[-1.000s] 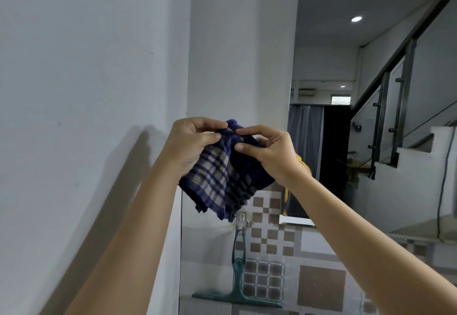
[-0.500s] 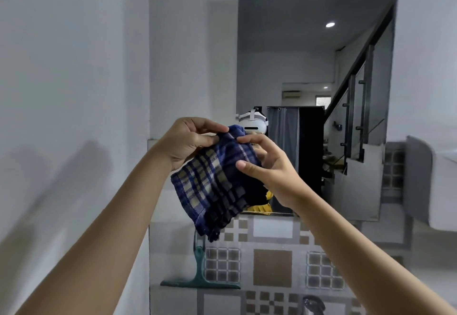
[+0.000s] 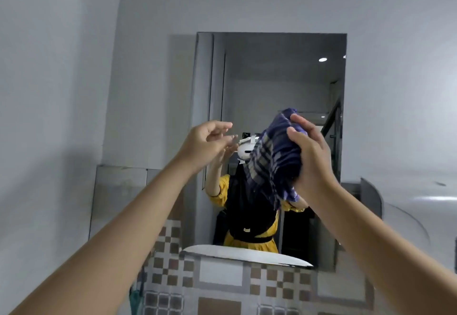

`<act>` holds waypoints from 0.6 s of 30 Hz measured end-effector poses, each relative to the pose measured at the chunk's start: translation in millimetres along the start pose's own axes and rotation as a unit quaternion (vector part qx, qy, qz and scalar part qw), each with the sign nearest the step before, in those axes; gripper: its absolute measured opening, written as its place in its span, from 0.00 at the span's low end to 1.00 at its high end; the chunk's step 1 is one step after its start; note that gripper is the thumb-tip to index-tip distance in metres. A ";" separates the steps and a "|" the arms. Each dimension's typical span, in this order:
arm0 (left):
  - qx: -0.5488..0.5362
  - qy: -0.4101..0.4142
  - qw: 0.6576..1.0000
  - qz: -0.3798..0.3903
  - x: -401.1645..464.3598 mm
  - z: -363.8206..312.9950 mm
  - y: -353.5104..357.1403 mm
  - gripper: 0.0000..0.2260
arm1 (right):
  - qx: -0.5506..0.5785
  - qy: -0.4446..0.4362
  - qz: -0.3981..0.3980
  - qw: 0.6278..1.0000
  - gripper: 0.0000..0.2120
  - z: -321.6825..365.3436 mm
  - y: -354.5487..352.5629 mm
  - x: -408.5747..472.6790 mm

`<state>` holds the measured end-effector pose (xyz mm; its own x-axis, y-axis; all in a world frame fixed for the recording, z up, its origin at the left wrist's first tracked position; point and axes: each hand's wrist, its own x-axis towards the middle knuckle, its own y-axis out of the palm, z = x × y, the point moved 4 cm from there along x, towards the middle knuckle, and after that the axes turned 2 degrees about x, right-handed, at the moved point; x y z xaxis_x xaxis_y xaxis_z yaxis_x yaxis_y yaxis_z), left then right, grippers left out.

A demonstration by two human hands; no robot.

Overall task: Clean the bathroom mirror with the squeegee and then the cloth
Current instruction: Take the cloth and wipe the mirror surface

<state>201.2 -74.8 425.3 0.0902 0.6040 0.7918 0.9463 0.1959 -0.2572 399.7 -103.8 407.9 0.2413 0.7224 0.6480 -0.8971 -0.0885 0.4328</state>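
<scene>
I see the rectangular mirror (image 3: 272, 79) on the grey wall, above patterned tiles. In front of it my right hand (image 3: 311, 156) clamps the bunched blue plaid cloth (image 3: 272, 158), its edges hanging loose. My left hand (image 3: 207, 141) hangs beside, fingers spread, empty.

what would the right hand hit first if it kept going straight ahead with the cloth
Most likely the mirror. The right hand holds the plaid cloth bunched in front of the glass, so the cloth should touch first. The remaining gap cannot be judged from this single view.
</scene>
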 end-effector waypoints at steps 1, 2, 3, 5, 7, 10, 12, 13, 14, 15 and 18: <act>0.041 0.001 0.999 -0.015 6.1 4.3 -4.1 0.16 | -0.010 -0.038 -0.014 0.999 0.15 13.4 -1.4 16.2; 0.074 -0.002 0.997 -0.033 11.3 9.8 -8.9 0.18 | -0.026 -0.085 -0.025 0.996 0.16 27.7 -2.4 33.5; 0.103 -0.006 0.993 -0.052 15.3 16.3 -13.2 0.20 | -0.056 -0.140 -0.031 0.988 0.18 42.4 -2.1 49.6; 0.156 -0.001 0.984 -0.080 21.4 31.1 -21.2 0.24 | -0.165 -0.265 -0.027 0.950 0.21 70.3 2.2 79.9; 0.193 0.021 0.977 -0.087 26.9 46.2 -26.3 0.26 | -0.315 -0.365 -0.020 0.876 0.26 89.4 7.7 113.5; 0.255 0.053 0.963 -0.070 35.3 68.6 -31.0 0.32 | -0.504 -0.434 -0.031 0.746 0.31 102.8 8.9 175.1; 0.293 0.063 0.952 -0.057 39.9 84.9 -31.1 0.37 | -0.591 -0.431 -0.032 0.682 0.32 103.1 4.4 213.0; 0.305 0.061 0.949 -0.049 41.7 92.7 -30.8 0.39 | -0.615 -0.418 -0.037 0.668 0.33 100.7 1.5 226.5; 0.316 0.059 0.946 -0.041 43.2 100.3 -30.0 0.42 | -0.626 -0.405 -0.047 0.665 0.33 96.9 -1.0 236.3; 0.327 0.064 0.942 -0.032 44.1 106.6 -28.7 0.44 | -0.627 -0.399 -0.063 0.666 0.32 92.1 -2.6 243.2; 0.352 0.095 0.931 -0.015 43.7 119.1 -26.9 0.48 | -0.614 -0.404 -0.133 0.665 0.30 78.7 6.9 247.8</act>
<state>142.7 38.3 400.9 0.1835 0.4564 0.8707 0.5169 0.7086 -0.4803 482.4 20.6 620.7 0.1268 -0.0477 0.9908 -0.2886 0.9539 0.0829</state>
